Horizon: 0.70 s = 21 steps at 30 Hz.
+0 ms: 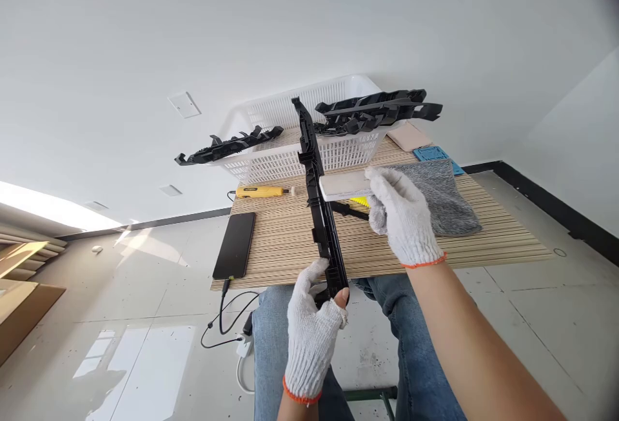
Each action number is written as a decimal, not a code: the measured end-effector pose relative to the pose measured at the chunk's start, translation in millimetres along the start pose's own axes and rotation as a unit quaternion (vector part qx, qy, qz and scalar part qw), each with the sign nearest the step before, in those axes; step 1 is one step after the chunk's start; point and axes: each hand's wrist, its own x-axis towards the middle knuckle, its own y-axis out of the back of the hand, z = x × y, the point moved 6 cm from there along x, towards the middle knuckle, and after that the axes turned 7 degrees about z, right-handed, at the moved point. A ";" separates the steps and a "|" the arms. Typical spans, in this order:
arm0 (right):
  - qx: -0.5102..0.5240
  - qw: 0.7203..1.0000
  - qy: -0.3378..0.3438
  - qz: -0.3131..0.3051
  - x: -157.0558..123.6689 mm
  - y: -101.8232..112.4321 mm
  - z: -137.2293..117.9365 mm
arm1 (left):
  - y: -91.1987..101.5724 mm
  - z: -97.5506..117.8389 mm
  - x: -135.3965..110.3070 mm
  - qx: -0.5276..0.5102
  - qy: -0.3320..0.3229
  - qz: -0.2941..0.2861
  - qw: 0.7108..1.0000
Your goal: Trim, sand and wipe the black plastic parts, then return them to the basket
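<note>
My left hand [312, 331], in a white knitted glove with an orange cuff, is closed round the near end of a long black plastic trim piece [316, 198]. The piece slants up and away over the table, its far end in front of the basket. In the same kind of glove, my right hand [399, 215] pinches a flat white block [344, 185]. The block's left end is at the right edge of the trim piece; whether they touch I cannot tell. Behind the right hand, a yellow item [360, 201] and a black handle [345, 209] are partly hidden.
A white plastic basket [271, 166] stands at the back, with black trim pieces [382, 111] across its rim. A yellow rotary tool [261, 192] and a black phone [235, 245] on a cable lie left. Right are a grey cloth [447, 198], a blue item [430, 153] and a pinkish pad [409, 136].
</note>
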 end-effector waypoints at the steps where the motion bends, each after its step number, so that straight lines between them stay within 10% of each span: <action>1: -0.007 1.000 -0.003 -0.010 -0.9 -2.2 0.3 | -1.3 0.1 -0.4 0.005 0.003 -0.004 1.000; 21: -0.070 0.996 0.022 0.058 -2.3 8.9 -1.9 | -7.2 -1.9 -1.5 0.039 0.011 -0.024 0.999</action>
